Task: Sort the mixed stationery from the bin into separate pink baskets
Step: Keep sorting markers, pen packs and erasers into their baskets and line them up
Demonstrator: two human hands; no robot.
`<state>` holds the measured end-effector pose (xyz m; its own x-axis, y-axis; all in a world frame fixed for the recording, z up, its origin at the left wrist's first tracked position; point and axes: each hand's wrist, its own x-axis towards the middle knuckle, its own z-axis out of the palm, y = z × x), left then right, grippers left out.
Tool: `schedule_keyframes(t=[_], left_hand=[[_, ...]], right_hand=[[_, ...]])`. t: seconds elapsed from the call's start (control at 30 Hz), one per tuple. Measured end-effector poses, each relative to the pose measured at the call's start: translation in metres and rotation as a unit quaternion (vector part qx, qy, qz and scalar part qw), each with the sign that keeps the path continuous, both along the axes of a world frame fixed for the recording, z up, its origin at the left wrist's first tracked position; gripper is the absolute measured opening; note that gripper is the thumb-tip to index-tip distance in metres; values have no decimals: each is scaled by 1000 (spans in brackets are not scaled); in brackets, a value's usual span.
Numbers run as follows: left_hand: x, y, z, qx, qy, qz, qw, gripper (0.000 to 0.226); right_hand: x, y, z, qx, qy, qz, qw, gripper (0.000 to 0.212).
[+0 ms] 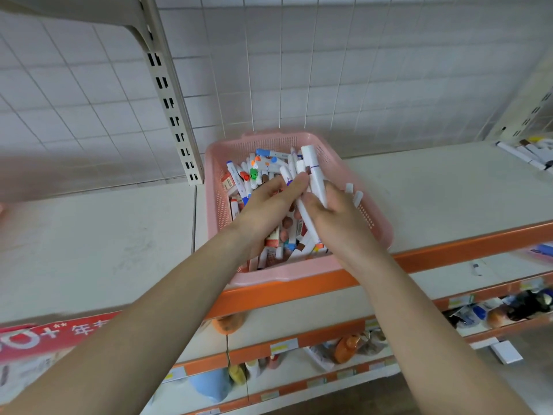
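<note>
Evidently the sort was still in its early part. The right hand (332, 214) gripped a bundle of white markers (314, 172), fingers curled round the barrels, which stood up and leaned toward twelve o'clock; the left hand (269, 202) met the same bundle from nine o'clock and pinched it between thumb and fingers, though how many barrels it held could not be told.

Both hands hung over the pink basket (215, 187), which served as the mixed bin and sat at the middle of the view, its front rim on the orange shelf edge (449, 253). Under the hands it was crowded: colour-capped markers (254, 172) toward its eleven o'clock corner, small printed boxes (275, 238) toward six o'clock, all jumbled together.

Outward, on the pale shelf (104, 235), a row of loose markers (529, 152) lay well apart at two o'clock; whether that was a sorted group could not be told.

By my judgement one handful was gathered and not yet delivered; no basket holding a single kind showed clearly, and most of the stationery remained to be separated.
</note>
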<state>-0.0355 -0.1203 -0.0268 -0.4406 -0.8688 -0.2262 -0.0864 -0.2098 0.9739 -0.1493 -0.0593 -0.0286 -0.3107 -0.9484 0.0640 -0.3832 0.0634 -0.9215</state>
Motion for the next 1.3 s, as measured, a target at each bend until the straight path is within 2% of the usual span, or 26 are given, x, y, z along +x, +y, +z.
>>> schedule_keyframes(t=[0.13,0.23,0.43,0.57,0.7,0.87,0.97,1.1,1.3], left_hand=[[0,8,8,-51,30,33,998,34],[6,11,16,-85,53,63,993,33],[44,14,35,-105,69,117,985,33],[92,21,39,-99,61,173,978,34],[168,30,39,-78,57,247,964,39],[286,48,31,-65,60,309,947,43],[371,68,25,-68,63,333,938,42],[486,96,26,-80,40,362,928,47],[620,130,32,-84,6,412,907,46]], right_hand=[[-1,0,5,6,-62,30,998,23],[3,-4,12,8,-94,49,994,23],[37,-11,26,-2,-127,128,984,24],[85,-12,29,-9,-152,138,979,16],[156,-11,30,11,-189,167,968,21],[270,4,38,34,-148,223,963,33],[349,16,39,41,-164,231,958,43],[447,25,33,39,-213,229,949,37],[565,37,34,54,-165,249,953,22]])
